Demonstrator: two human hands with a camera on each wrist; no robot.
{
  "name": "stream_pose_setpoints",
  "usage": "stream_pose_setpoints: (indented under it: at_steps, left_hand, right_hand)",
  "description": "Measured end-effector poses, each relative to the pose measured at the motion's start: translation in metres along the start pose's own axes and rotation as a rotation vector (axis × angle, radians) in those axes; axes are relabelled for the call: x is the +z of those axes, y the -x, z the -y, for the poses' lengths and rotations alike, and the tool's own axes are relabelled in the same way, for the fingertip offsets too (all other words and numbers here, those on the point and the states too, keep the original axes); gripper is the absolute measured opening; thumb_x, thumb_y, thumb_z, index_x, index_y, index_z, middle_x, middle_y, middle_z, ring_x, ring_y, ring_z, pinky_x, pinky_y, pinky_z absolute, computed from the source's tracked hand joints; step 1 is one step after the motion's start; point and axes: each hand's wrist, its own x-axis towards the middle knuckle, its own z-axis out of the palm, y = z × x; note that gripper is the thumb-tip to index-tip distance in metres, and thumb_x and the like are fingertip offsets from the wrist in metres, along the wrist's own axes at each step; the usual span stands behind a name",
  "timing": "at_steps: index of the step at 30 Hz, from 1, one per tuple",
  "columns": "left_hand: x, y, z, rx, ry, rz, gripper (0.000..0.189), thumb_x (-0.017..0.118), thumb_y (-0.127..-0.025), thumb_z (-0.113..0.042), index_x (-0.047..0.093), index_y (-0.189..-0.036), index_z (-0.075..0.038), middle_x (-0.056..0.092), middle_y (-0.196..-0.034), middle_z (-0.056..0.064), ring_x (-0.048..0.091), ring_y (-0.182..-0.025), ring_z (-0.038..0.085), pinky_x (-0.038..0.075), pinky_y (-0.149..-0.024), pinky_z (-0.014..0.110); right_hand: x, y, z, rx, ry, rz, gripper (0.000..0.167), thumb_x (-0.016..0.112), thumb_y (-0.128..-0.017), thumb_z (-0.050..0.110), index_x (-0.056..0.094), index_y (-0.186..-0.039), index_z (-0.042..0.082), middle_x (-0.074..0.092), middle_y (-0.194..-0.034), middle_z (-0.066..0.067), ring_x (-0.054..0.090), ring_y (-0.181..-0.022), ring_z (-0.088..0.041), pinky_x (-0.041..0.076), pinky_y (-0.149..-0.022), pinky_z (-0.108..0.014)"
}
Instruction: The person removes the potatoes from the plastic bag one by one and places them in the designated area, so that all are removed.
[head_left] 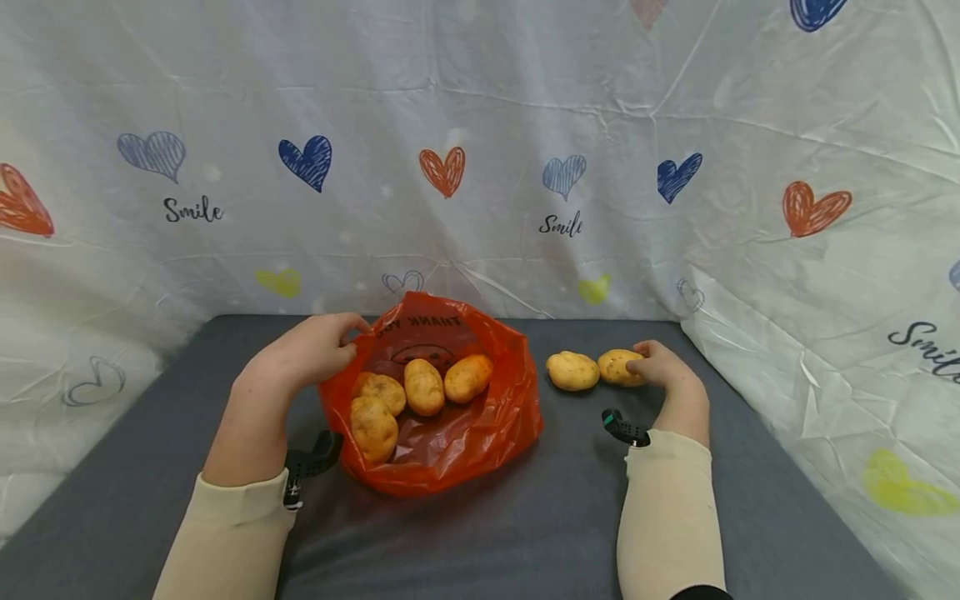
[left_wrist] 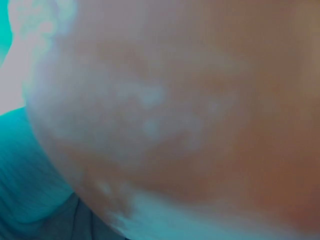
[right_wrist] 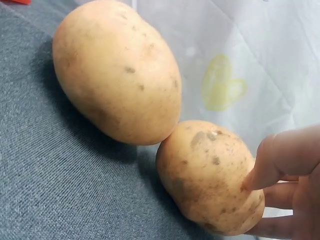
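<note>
Fingertips of the right hand (head_left: 664, 365) pinch the outer potato (head_left: 618, 367), right of the red plastic bag (head_left: 487, 442); seating them deeper around its sides should secure lifting without nudging the touching neighbour potato (head_left: 573, 372). The outer potato's long axis runs roughly left-right, one end palmward. The left hand (head_left: 311, 348) grips the bag's left rim.

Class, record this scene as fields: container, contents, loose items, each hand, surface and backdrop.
Container: red plastic bag, mouth open
Contents: four bagged potatoes
Loose items: potato nearer the bag and potato farther from the bag, touching each other
Left hand: holds the bag's left rim
Right hand: grips the potato farther from the bag
Surface: dark grey tabletop
Backdrop: white sheet printed with hearts and "Smile"
</note>
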Motion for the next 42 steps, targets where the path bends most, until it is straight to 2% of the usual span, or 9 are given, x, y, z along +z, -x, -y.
stream_pose_setpoints:
  at_steps: [4, 9, 12, 22, 31, 36, 42]
  left_hand:
    - [0.000, -0.001, -0.001, 0.006, -0.007, -0.004, 0.045, 0.047, -0.097, -0.004, 0.057, -0.140, -0.001, 0.063, -0.110, 0.016, 0.055, -0.085, 0.028, 0.045, -0.071, 0.040]
    - [0.000, -0.001, -0.002, 0.005, -0.007, 0.003, 0.045, 0.046, -0.096, -0.002, 0.057, -0.140, -0.001, 0.059, -0.094, 0.012, 0.051, -0.076, 0.025, 0.041, -0.067, 0.040]
    - [0.000, 0.000, -0.002, 0.007, -0.009, 0.002, 0.045, 0.046, -0.097, -0.002, 0.057, -0.140, -0.001, 0.058, -0.091, 0.011, 0.050, -0.075, 0.025, 0.041, -0.067, 0.040]
    - [0.000, -0.001, -0.003, 0.009, -0.024, -0.010, 0.042, 0.048, -0.098, -0.004, 0.058, -0.139, -0.001, 0.063, -0.112, 0.017, 0.055, -0.085, 0.028, 0.044, -0.070, 0.040]
    - [0.001, -0.002, -0.002, 0.015, -0.030, -0.008, 0.041, 0.048, -0.099, -0.006, 0.059, -0.139, -0.001, 0.063, -0.119, 0.020, 0.056, -0.088, 0.029, 0.047, -0.073, 0.042]
    - [0.001, -0.002, -0.002, 0.024, -0.032, -0.014, 0.041, 0.048, -0.099, -0.006, 0.059, -0.139, -0.001, 0.063, -0.112, 0.017, 0.055, -0.085, 0.028, 0.045, -0.071, 0.041]
    - [0.003, -0.002, -0.003, 0.024, -0.026, -0.013, 0.041, 0.048, -0.100, -0.006, 0.058, -0.139, -0.002, 0.064, -0.113, 0.017, 0.055, -0.085, 0.028, 0.045, -0.071, 0.041]
  right_hand:
    - [0.002, 0.000, -0.003, 0.012, -0.017, 0.014, 0.063, 0.050, -0.105, 0.021, 0.026, -0.153, -0.011, 0.025, -0.156, -0.037, 0.031, -0.140, -0.053, 0.029, -0.111, -0.063]
    - [0.002, -0.002, -0.002, 0.011, -0.032, 0.023, 0.065, 0.050, -0.104, 0.020, 0.023, -0.156, -0.009, 0.023, -0.157, -0.037, 0.031, -0.140, -0.053, 0.029, -0.111, -0.063]
    - [0.001, -0.002, 0.001, 0.009, -0.036, 0.022, 0.065, 0.049, -0.104, 0.020, 0.023, -0.157, -0.008, 0.024, -0.157, -0.038, 0.032, -0.140, -0.053, 0.031, -0.111, -0.062]
    - [-0.012, 0.016, 0.035, -0.055, 0.002, -0.007, 0.064, 0.048, -0.106, 0.027, 0.024, -0.160, 0.001, 0.026, -0.159, -0.033, 0.031, -0.141, -0.053, 0.033, -0.108, -0.066]
    - [-0.012, 0.039, 0.086, -0.211, 0.047, 0.009, 0.062, 0.052, -0.106, 0.031, 0.033, -0.158, 0.004, 0.035, -0.157, -0.028, 0.037, -0.140, -0.048, 0.034, -0.109, -0.062]
    - [-0.003, 0.053, 0.119, -0.309, 0.078, 0.009, 0.058, 0.055, -0.105, 0.028, 0.039, -0.155, 0.005, 0.045, -0.152, -0.024, 0.043, -0.138, -0.043, 0.037, -0.109, -0.059]
    - [0.020, 0.071, 0.159, -0.503, 0.136, -0.017, 0.051, 0.061, -0.102, 0.023, 0.049, -0.150, 0.008, 0.054, -0.146, -0.015, 0.050, -0.134, -0.036, 0.041, -0.107, -0.054]
